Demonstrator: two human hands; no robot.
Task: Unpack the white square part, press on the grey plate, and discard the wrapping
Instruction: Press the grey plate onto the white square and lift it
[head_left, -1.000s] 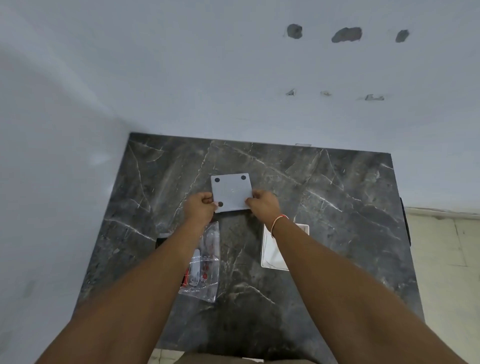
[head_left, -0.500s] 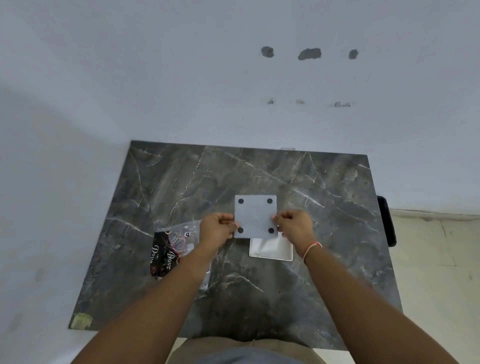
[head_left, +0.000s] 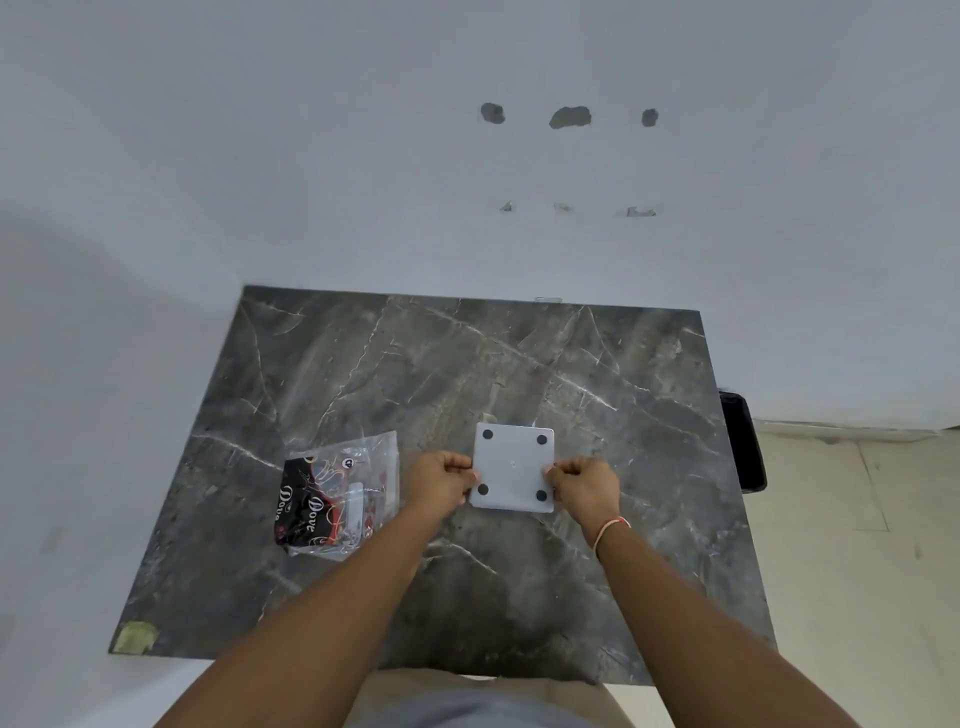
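A grey square plate with a black round pad in each corner is near the middle of the dark marble table. My left hand pinches its left edge and my right hand pinches its right edge. The white square part that showed below the plate a moment ago is now hidden beneath it. A clear plastic wrapping lies on the table to the left of my left hand, partly over a black printed packet.
The table stands against a pale wall, with its left side close to another wall. A black object sits off the table's right edge above the tiled floor. A yellowish patch marks the near left corner.
Both hands carried the grey plate back toward me and to the right. It now covers the white square part, which was still showing under it half a second ago.
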